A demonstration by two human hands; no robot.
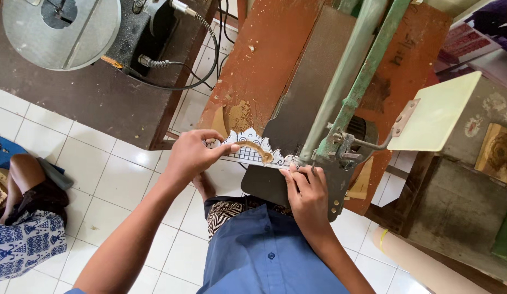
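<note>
White floor tiles under me, rusty-red saw table (264,60) up front; my left hand (192,155) and right hand (306,191) both pinch the thin scalloped patterned wood piece (252,151) flat.

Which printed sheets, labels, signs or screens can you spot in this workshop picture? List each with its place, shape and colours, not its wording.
Paper pattern: glued on the thin wooden piece held by left hand and right hand at the saw; scalloped top, white with black grid lines.
Printed sheets: top right corner, flat rectangles, maroon and purple with pale print.
Handwritten marks: dark scrawl on the red-brown saw table.
No screens show.
</note>
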